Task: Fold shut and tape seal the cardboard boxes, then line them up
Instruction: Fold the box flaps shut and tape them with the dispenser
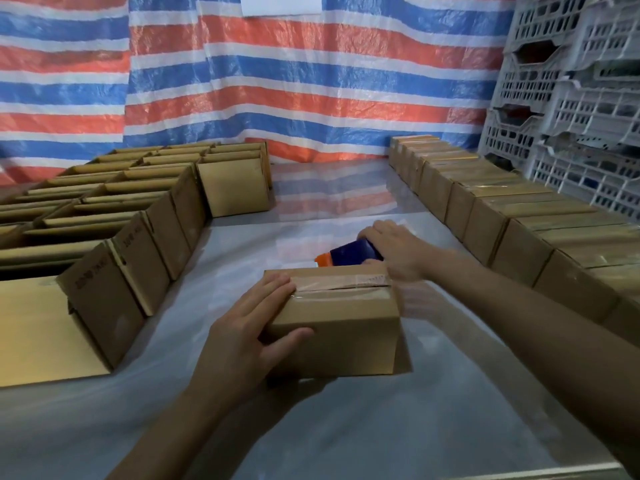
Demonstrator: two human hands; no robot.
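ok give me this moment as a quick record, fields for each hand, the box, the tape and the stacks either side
left hand: left hand grips the near left corner of the cardboard box
right hand: right hand holds the blue and orange tape dispenser at the box's far right edge
tape: clear tape strip lies along the top seam
left side: open boxes, flaps up
right side: row of taped boxes
surface: table

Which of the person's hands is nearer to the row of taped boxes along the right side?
Right. The right hand holds the tape dispenser close beside the taped row; the left hand grips the centre box's far side.
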